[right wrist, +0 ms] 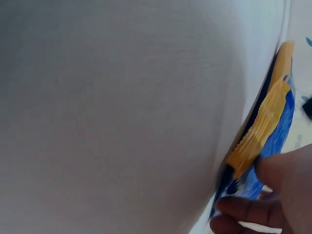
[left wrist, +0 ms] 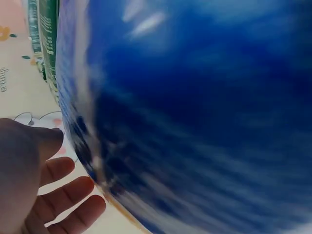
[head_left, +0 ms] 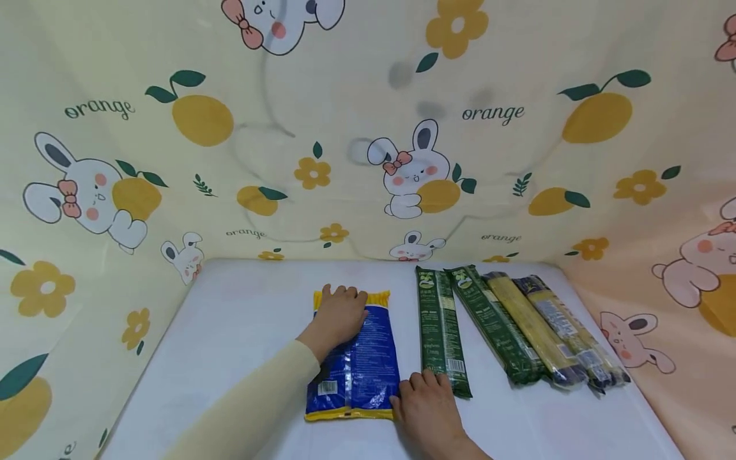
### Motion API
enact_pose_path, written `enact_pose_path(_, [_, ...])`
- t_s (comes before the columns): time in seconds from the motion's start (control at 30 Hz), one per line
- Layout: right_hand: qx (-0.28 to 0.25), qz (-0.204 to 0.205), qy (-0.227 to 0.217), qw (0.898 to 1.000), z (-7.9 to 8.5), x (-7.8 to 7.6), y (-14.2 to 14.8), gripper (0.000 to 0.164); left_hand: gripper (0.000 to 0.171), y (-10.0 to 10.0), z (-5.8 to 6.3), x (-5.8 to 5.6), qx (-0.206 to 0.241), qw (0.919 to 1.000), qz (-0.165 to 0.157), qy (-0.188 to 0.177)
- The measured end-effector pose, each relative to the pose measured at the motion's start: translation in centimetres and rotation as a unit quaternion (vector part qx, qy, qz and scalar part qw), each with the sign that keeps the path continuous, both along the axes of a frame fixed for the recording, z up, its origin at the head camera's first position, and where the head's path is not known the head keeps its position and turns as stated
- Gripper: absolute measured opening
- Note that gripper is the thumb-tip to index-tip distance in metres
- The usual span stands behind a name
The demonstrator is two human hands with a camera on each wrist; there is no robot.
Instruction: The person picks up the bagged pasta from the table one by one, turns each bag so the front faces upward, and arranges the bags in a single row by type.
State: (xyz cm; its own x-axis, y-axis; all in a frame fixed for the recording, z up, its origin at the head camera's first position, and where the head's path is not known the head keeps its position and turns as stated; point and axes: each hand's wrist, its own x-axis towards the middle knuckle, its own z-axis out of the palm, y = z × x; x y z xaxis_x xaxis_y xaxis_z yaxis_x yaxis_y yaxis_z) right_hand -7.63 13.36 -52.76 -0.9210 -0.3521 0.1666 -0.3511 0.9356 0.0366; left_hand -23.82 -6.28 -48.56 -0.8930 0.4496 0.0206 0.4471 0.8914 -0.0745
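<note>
Several loosely spread fingers of your left hand (head_left: 340, 314) bend over the top end of the blue bag (head_left: 374, 358), while your right hand (head_left: 430, 409) sets its thumb to the lower right corner, pinching or not I cannot tell. You seem to be steadying the bag on the counter (head_left: 236, 319); lifting it would call for firmer holds, clear of the nearest green packet (head_left: 438, 322).

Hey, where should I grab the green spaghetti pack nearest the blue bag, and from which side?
I'd come from above with the right hand and pinch the green spaghetti pack across its middle, thumb toward the blue bag. It's long, narrow and lies flat, and at mid-length bare table shows along both edges, so there should be room to close around it.
</note>
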Motion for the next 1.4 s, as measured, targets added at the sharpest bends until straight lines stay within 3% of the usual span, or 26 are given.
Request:
enact_pose_path(0.2, [0.019,0.002,0.001,1.0,-0.4,-0.1,0.0,0.037,0.033,3.7,-0.4,-3.2,-0.028,0.9986,-0.044,0.011])
enact_pose_path(0.4, [0.029,0.007,0.017,0.999,-0.6,0.2,0.1,0.04,0.032,5.6,-1.1,-4.5,-0.064,0.9966,-0.051,0.013])
enact_pose_path(0.63, [0.03,0.002,0.028,0.999,-0.8,0.4,0.0,0.041,0.032,6.0,-1.4,-4.4,-0.059,0.9977,-0.035,0.005])
enact_pose_path(0.77, [0.036,0.001,0.022,0.999,-0.9,0.4,0.0,0.042,0.03,5.7,-2.0,-4.8,-0.032,0.999,-0.025,0.02])
enact_pose_path(0.9, [0.045,0.004,0.023,0.999,-0.9,0.3,0.0,0.042,0.03,5.3,-2.3,-5.1,0.005,0.9979,-0.027,0.059])
enact_pose_path(1.1, [0.033,0.001,0.037,0.999,-0.8,0.2,0.0,0.041,0.026,4.2,-1.4,-4.4,0.05,0.9885,-0.053,0.133])
enact_pose_path(1.4, [-0.007,-0.017,0.045,0.999,-1.2,0.0,-0.5,0.044,0.027,3.3,1.2,-3.3,0.083,0.9838,-0.048,0.151])
